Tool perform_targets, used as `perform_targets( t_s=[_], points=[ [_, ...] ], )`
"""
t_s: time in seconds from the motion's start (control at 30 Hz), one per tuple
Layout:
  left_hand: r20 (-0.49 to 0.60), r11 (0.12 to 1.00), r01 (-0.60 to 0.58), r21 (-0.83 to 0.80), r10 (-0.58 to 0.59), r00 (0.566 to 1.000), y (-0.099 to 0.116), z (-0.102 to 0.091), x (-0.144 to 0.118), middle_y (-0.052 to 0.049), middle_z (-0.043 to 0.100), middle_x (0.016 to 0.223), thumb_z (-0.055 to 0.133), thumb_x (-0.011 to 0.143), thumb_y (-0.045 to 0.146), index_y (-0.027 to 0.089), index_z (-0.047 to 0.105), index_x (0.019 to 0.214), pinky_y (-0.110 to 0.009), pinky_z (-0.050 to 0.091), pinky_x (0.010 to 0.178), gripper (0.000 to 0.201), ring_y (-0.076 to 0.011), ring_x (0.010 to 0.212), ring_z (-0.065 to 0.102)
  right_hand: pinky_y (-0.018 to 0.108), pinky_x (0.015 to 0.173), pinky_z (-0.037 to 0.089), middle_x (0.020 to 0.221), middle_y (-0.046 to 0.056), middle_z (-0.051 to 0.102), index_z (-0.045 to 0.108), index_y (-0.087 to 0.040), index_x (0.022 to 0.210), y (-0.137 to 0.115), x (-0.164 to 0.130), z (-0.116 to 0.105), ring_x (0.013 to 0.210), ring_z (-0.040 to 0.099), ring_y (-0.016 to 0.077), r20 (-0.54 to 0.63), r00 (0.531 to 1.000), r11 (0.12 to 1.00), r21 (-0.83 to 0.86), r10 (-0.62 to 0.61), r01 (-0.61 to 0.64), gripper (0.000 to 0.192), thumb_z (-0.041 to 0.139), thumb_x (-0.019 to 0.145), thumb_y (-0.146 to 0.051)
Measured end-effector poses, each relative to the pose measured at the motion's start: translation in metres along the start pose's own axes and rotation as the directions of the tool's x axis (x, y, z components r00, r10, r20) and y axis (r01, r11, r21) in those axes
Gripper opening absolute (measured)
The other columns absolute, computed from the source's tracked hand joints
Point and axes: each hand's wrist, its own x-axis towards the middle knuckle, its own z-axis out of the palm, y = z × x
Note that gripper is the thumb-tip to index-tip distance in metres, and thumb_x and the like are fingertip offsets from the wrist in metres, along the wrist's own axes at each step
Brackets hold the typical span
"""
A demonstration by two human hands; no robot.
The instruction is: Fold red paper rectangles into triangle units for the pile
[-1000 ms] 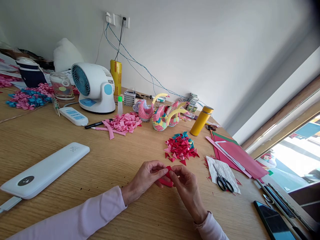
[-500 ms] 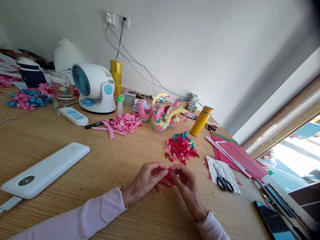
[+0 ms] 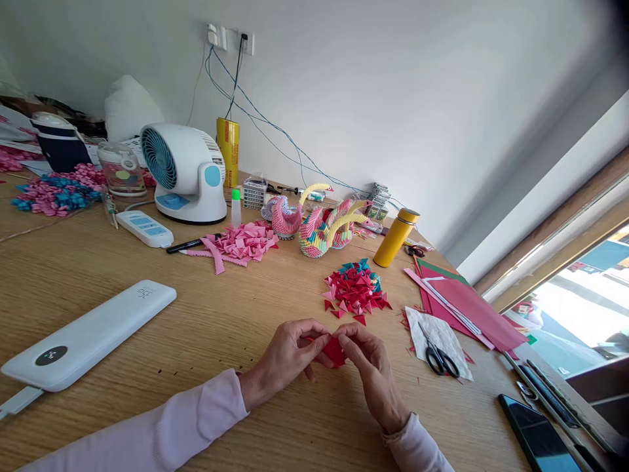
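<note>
A small piece of red paper is pinched between my two hands, a little above the table's front part. My left hand grips its left side between thumb and fingers. At its upper right edge, my right hand pinches it with thumb and forefinger. The fingers partly cover the paper, so its full fold cannot be made out. Just beyond my hands lies a heap of folded paper triangles in red, pink and teal.
Scissors rest on a white tissue at right, near coloured paper sheets and a phone. Behind stand paper swans, a yellow flask and a fan. Pink strips and a power bank lie left.
The red paper has shifted slightly in my fingers, and more of its face now shows between my hands. My right thumb has moved a little up along it.
</note>
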Motion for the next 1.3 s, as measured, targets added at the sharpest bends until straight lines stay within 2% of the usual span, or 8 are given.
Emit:
perform_targets(
  t_s=[0.13,0.3,0.5,0.77,0.87,1.03,1.17,1.3],
  points=[
    [0.003,0.998,-0.029,0.051,0.029,1.000,-0.003,0.001,-0.001,-0.010,0.070,0.086,0.052,0.085,0.038,0.013,0.062,0.094,-0.016,0.048,0.038,0.028,-0.0218,0.073,0.070,0.022,0.054,0.039,0.066,0.000,0.055,0.057,-0.015,0.076,0.001,0.002,0.001,0.059,0.047,0.0107,-0.025,0.999,0.999,0.032,0.026,-0.025,0.025,0.056,0.085,-0.038],
    [-0.003,0.993,-0.045,0.112,0.045,0.999,-0.004,0.001,-0.002,-0.008,0.070,0.086,0.053,0.084,0.038,0.015,0.063,0.095,-0.017,0.049,0.039,0.028,-0.0213,0.073,0.070,0.022,0.053,0.039,0.065,0.001,0.056,0.057,-0.014,0.074,0.004,0.004,-0.001,0.058,0.049,0.0109,0.008,0.998,0.998,-0.005,0.061,-0.061,0.029,0.060,0.082,-0.041],
    [-0.024,0.993,-0.042,0.106,0.044,0.999,-0.005,0.000,-0.002,-0.008,0.070,0.083,0.053,0.084,0.038,0.014,0.063,0.092,-0.017,0.050,0.039,0.028,-0.0215,0.072,0.070,0.023,0.052,0.041,0.068,0.004,0.061,0.060,-0.013,0.079,0.009,0.006,-0.006,0.058,0.054,0.0124,0.047,0.996,0.997,-0.034,0.071,-0.069,0.029,0.062,0.080,-0.041],
    [-0.021,0.997,-0.031,0.074,0.033,0.999,-0.005,0.001,-0.001,-0.009,0.070,0.081,0.051,0.085,0.036,0.013,0.062,0.092,-0.017,0.050,0.038,0.027,-0.0214,0.072,0.070,0.023,0.051,0.043,0.067,0.004,0.063,0.062,-0.012,0.079,0.014,0.008,-0.007,0.056,0.056,0.0130,0.039,0.998,0.991,-0.124,0.045,-0.040,0.028,0.061,0.081,-0.040],
    [-0.016,0.997,-0.030,0.070,0.032,0.999,-0.005,0.001,-0.001,-0.009,0.070,0.082,0.051,0.085,0.037,0.012,0.061,0.091,-0.017,0.049,0.038,0.028,-0.0214,0.071,0.069,0.024,0.052,0.044,0.067,0.004,0.063,0.061,-0.013,0.078,0.011,0.007,-0.007,0.057,0.056,0.0135,0.025,1.000,0.977,-0.214,0.008,-0.002,0.026,0.058,0.083,-0.037],
    [0.003,0.998,-0.012,0.060,0.012,1.000,-0.005,0.001,0.000,-0.008,0.068,0.082,0.051,0.085,0.040,0.013,0.059,0.090,-0.016,0.048,0.037,0.029,-0.0216,0.072,0.069,0.024,0.057,0.045,0.068,0.003,0.062,0.060,-0.015,0.075,0.005,0.004,-0.005,0.060,0.057,0.0136,0.022,0.991,0.912,-0.389,-0.134,0.132,0.019,0.054,0.086,-0.029],
    [0.003,0.995,-0.023,0.099,0.023,1.000,-0.002,0.001,-0.001,-0.007,0.068,0.078,0.050,0.085,0.042,0.014,0.058,0.087,-0.016,0.047,0.036,0.029,-0.0207,0.068,0.069,0.023,0.057,0.045,0.069,0.003,0.061,0.058,-0.015,0.075,0.006,0.003,-0.001,0.061,0.057,0.0134,0.030,0.979,0.871,-0.450,-0.203,0.195,0.016,0.052,0.086,-0.024],
    [-0.016,0.987,-0.044,0.157,0.047,0.999,0.001,0.001,-0.001,-0.006,0.067,0.073,0.048,0.086,0.041,0.014,0.059,0.086,-0.016,0.045,0.035,0.029,-0.0197,0.064,0.068,0.023,0.058,0.045,0.070,0.002,0.060,0.057,-0.015,0.075,0.008,0.002,0.001,0.061,0.056,0.0127,0.029,0.979,0.867,-0.460,-0.201,0.192,0.018,0.048,0.088,-0.025]
  ],
)
